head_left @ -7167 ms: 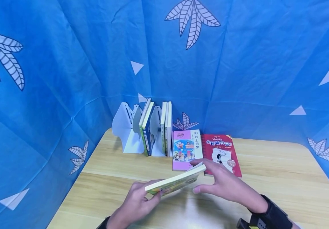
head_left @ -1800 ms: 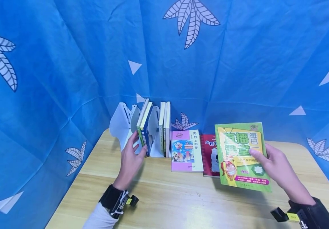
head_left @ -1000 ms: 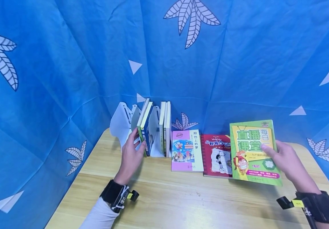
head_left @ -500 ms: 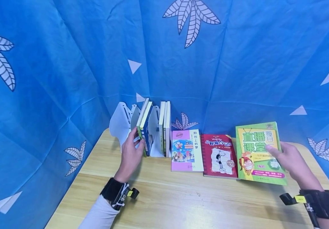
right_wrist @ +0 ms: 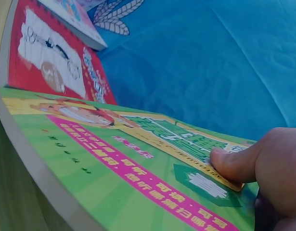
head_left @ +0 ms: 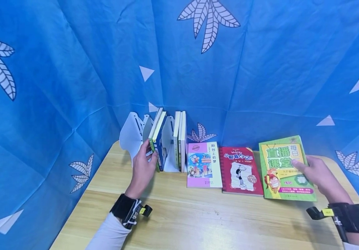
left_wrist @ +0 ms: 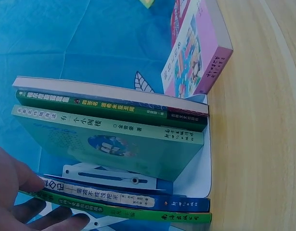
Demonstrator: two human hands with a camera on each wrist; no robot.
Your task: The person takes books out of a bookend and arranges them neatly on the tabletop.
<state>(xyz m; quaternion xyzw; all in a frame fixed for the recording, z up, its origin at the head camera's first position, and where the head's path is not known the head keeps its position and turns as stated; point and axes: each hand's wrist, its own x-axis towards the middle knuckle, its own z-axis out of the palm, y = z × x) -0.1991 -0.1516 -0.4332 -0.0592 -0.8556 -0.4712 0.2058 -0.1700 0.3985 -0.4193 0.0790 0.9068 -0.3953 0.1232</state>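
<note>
My right hand pinches a green workbook by its right edge, thumb on the cover and the other fingers hidden beneath. The workbook's left edge lies right beside a red Diary of a Wimpy Kid book; in the right wrist view its near edge is slightly tilted. My left hand grips two upright books, one with a blue spine and one with a green spine. The thumb is at the blue spine, the fingers at the green book's outer side.
A white bookend rack stands at the table's back left; several more books stand upright in its right section. A pink-covered book lies between the rack and the red book. Blue printed cloth hangs behind the wooden table.
The workbook, earlier in my left hand at the middle, passed to my right hand, then moved right and down beside the red book, uncovering it. My left hand moved to the rack's books and stayed.
</note>
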